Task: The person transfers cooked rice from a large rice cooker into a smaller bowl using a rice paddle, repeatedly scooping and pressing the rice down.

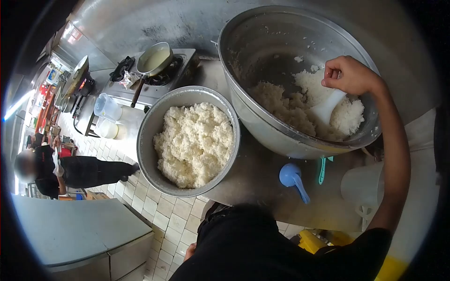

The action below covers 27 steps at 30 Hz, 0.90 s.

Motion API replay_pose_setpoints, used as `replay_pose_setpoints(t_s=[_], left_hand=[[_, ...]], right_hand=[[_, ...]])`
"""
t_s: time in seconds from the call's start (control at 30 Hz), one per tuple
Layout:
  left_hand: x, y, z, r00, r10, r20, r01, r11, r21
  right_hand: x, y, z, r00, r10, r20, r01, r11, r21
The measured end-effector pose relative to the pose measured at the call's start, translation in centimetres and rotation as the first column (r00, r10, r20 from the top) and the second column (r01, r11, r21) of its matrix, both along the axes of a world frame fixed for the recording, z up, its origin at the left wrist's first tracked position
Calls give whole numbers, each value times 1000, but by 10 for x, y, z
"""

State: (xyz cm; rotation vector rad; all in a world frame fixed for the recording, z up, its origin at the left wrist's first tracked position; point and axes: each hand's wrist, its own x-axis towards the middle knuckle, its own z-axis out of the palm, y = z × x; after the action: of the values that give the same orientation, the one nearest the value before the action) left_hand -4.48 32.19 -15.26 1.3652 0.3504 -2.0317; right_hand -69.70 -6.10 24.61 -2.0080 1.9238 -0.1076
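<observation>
My right hand (pixel 349 75) grips the handle of a white rice paddle (pixel 326 108), whose blade is dug into cooked white rice (pixel 300 110) inside a large tilted metal pot (pixel 262 42). Beside it on the left stands a metal bowl (pixel 149 126) heaped with white rice (pixel 194 143). My left hand (pixel 189 252) hangs low beside my body, mostly hidden by my dark clothing, touching nothing that I can see.
A blue scoop (pixel 293 178) and a green-handled tool (pixel 321 169) lie on the steel counter (pixel 258 178). A white jug (pixel 363 187) stands at right. Behind are a gas stove (pixel 154 84) with a pan (pixel 154 61), and plastic jugs (pixel 107 107). A person (pixel 65 171) stands at left on the tiled floor.
</observation>
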Motion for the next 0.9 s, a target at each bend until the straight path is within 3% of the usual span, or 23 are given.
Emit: replay_pose_setpoints(t_s=[0.13,0.23,0.27,0.3,0.33,0.37,0.4,0.43,0.47,0.5,0.53,0.57,0.6,0.63,0.67,0.7,0.73,0.8,0.83,0.9], left_hand=[[11,2,2,992,-106,64,104,994,22],[18,-5,4,920,-342,190,342,939,32],[20,-12,2,774,-543,326,571,821,12],[25,-20,1,269,-719,641,925,378,36],[28,-33,-1,47,-688,725,980,172,100],[33,-51,-3,-3,-683,730,988,111,108],[29,-74,9,505,-787,354,841,541,4],[55,-82,-31,382,-772,507,895,445,3],[23,-123,24,714,-508,482,622,776,-104],[15,-153,33,585,-422,692,650,755,-89],[6,-185,50,621,-243,745,582,779,-231],[-12,-217,81,667,-59,743,448,829,-336],[-3,-240,72,672,100,734,362,819,-444],[-14,-266,93,637,208,743,388,746,-541],[-32,-296,121,679,299,670,247,767,-592],[-15,-306,118,637,292,714,480,575,-663],[-25,-325,133,763,357,539,237,621,-747],[-21,-359,147,709,409,574,160,700,-696],[-18,-372,150,731,391,559,195,665,-721],[-21,-395,164,722,353,595,271,647,-713]], right_hand=[[2,2,5,999,23,-24,-22,1000,16],[2,2,11,987,121,-101,-110,988,112],[3,2,14,963,174,-208,-138,975,177],[5,1,17,923,231,-308,-157,956,246],[13,-1,22,921,233,-312,-158,956,247],[26,-2,26,868,238,-436,-99,943,318],[36,-2,28,798,247,-550,-26,926,377],[42,-2,23,798,245,-551,-21,925,379],[47,-3,12,720,299,-626,-63,927,370],[51,-3,1,632,343,-694,-103,926,364],[58,-3,-11,634,336,-696,-89,926,367],[65,-2,-22,615,342,-711,-72,922,381],[69,-3,-26,591,348,-727,-57,918,393],[66,-4,-21,597,354,-720,-68,916,394],[63,-6,-13,587,354,-729,-56,915,399],[59,-7,-5,583,354,-731,-58,916,396],[53,-9,6,582,347,-735,-61,920,386],[31,-8,35,650,194,-735,-170,979,109],[32,-14,54,652,190,-734,-154,981,117],[35,-36,83,727,-25,-686,63,998,31]])
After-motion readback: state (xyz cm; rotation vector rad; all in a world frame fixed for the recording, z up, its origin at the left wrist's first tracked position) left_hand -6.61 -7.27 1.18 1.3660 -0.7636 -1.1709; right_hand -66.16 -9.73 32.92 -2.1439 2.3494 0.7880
